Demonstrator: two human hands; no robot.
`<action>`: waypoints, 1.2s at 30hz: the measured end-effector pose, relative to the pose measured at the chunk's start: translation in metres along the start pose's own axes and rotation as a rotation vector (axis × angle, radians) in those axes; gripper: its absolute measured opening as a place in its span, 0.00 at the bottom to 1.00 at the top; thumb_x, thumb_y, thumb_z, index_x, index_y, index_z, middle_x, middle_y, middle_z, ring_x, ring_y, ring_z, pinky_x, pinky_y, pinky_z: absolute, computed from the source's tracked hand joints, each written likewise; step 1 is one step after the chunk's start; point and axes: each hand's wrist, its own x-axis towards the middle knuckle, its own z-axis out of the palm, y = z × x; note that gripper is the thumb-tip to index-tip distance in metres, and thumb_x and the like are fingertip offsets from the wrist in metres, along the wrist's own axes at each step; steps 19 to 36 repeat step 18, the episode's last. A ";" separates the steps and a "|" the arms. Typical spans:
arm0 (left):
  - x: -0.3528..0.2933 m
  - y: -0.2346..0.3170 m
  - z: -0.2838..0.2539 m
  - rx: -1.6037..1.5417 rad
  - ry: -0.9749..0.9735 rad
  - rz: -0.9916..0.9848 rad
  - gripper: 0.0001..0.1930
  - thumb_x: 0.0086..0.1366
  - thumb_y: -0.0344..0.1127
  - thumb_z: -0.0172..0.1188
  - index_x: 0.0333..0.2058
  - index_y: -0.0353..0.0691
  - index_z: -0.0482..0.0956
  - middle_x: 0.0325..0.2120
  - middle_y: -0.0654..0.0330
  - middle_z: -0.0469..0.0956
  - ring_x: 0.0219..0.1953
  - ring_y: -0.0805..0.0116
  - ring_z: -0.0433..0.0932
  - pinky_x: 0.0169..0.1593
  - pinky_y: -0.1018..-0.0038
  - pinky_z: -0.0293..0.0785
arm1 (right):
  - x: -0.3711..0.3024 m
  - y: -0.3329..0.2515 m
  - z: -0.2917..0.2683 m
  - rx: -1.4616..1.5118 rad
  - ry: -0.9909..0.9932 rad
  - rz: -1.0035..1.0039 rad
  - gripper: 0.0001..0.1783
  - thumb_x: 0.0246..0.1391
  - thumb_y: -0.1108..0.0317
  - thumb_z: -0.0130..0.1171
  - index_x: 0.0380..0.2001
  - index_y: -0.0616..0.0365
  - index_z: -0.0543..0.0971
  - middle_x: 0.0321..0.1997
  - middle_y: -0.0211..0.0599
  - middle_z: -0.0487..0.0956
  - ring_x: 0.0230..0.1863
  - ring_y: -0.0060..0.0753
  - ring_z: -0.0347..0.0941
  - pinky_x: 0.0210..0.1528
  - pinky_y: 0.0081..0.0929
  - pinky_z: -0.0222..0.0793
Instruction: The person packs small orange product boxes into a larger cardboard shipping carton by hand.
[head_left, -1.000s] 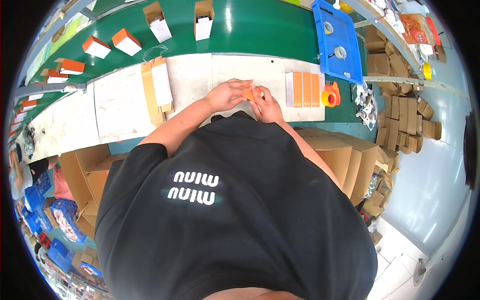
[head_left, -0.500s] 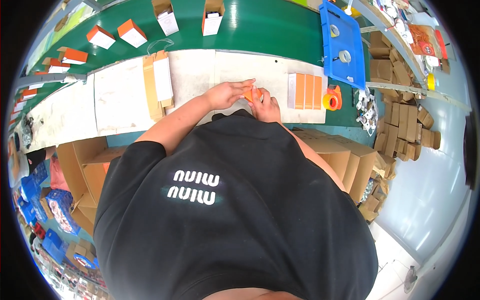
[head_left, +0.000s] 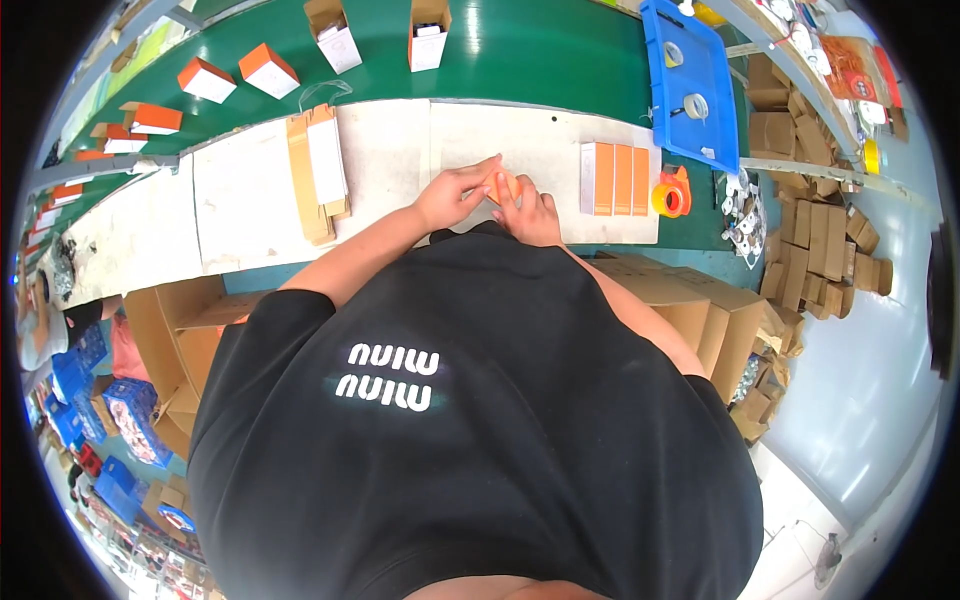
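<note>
Close to my body, over the near edge of the white worktable (head_left: 390,150), I hold a small orange box (head_left: 508,187) between both hands. My left hand (head_left: 453,197) closes on its left side, fingers bent against it. Around the right side curl the fingers of my right hand (head_left: 532,215). Most of the box is covered by my fingers, so its full shape is hidden. To the right stands a row of orange-and-white boxes (head_left: 613,180), packed side by side. Flattened orange-and-white cartons (head_left: 318,170) lie stacked on the left.
An orange tape dispenser (head_left: 672,192) sits right of the row. Beyond it is a blue tray (head_left: 713,140) with tape rolls. Several orange-and-white boxes, such as an open carton (head_left: 429,45), stand on the green surface (head_left: 520,60). Cardboard boxes (head_left: 160,320) flank me below the table.
My left fingers, stretched out before, are now bent in against the orange box. The box has tilted and shows more of its face. My head view has shifted slightly.
</note>
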 end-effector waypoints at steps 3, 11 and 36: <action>-0.003 0.004 0.021 -0.343 0.263 -0.150 0.25 0.73 0.26 0.57 0.67 0.33 0.69 0.67 0.48 0.71 0.67 0.57 0.73 0.67 0.66 0.72 | 0.000 0.003 0.002 0.063 0.026 -0.015 0.40 0.57 0.53 0.65 0.71 0.47 0.67 0.61 0.51 0.69 0.49 0.47 0.74 0.46 0.39 0.73; 0.039 -0.004 -0.008 -0.051 0.044 -0.345 0.21 0.69 0.25 0.62 0.60 0.36 0.76 0.49 0.52 0.81 0.44 0.69 0.83 0.50 0.71 0.83 | -0.007 0.028 0.002 0.720 0.034 0.187 0.43 0.54 0.67 0.70 0.71 0.53 0.64 0.64 0.55 0.68 0.59 0.56 0.74 0.57 0.42 0.75; 0.149 -0.037 -0.124 0.627 0.815 -0.361 0.55 0.51 0.41 0.76 0.69 0.27 0.49 0.65 0.32 0.58 0.65 0.35 0.64 0.68 0.55 0.67 | -0.040 0.124 -0.031 1.090 0.431 0.859 0.38 0.51 0.73 0.75 0.63 0.59 0.68 0.47 0.36 0.79 0.41 0.22 0.76 0.45 0.26 0.75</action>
